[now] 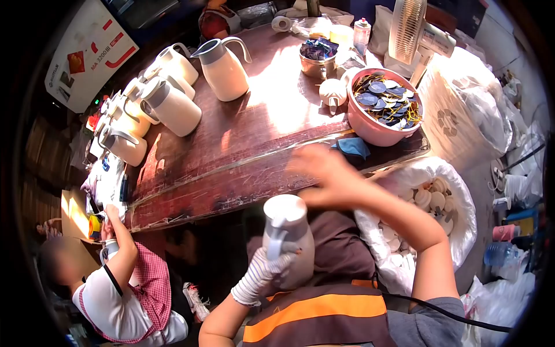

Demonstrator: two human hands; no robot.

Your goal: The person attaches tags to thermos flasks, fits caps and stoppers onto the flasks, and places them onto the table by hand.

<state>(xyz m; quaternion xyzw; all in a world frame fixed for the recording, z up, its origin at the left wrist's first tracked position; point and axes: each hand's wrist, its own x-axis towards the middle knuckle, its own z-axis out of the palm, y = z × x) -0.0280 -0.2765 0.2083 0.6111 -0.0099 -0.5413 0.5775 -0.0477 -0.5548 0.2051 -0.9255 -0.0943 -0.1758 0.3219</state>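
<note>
My left hand [266,274], in a striped white glove, is wrapped round the handle side of a white jug [300,260] with a grey neck, held upright over my lap. My bare right hand [326,176] is beside the jug's top, above the table's front edge, blurred by motion with its fingers apart and nothing seen in it. Just behind it a blue cloth [352,147] lies on the table, in front of a pink bucket [378,128] of dark round tags with yellow strings.
Several jugs [179,110] stand at the left of the red table [231,159]. A bag of round pale parts [457,243] sits at my right. Behind the bucket are a metal bowl [318,68] and a fan [407,29]. Another person [124,289] works at the lower left.
</note>
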